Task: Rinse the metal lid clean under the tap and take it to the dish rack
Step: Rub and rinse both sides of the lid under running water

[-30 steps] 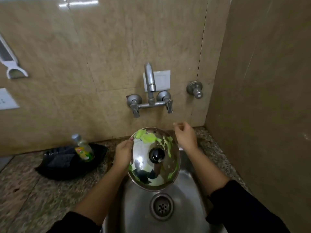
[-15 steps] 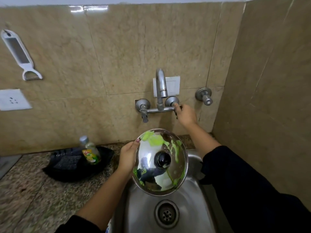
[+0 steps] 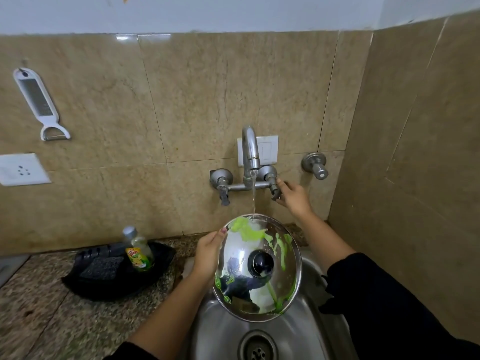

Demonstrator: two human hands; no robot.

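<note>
A round metal lid (image 3: 255, 289) with a black knob and streaks of green soap is tilted over the steel sink (image 3: 306, 333). My left hand (image 3: 207, 255) grips its left rim. A thin stream of water (image 3: 253, 196) falls from the wall tap (image 3: 250, 152) onto the lid's top edge. My right hand (image 3: 292, 196) is at the tap's right handle (image 3: 274, 189), fingers curled around it.
A black tray (image 3: 117, 279) with a scrub pad and a dish-soap bottle (image 3: 139, 252) sits on the granite counter left of the sink. A white grater-peeler (image 3: 41, 105) and a socket (image 3: 20, 170) are on the tiled wall. A side wall stands close on the right.
My right hand rose from beside the lid to the tap's right handle, and water now runs onto the lid. My left hand kept hold of the lid.
</note>
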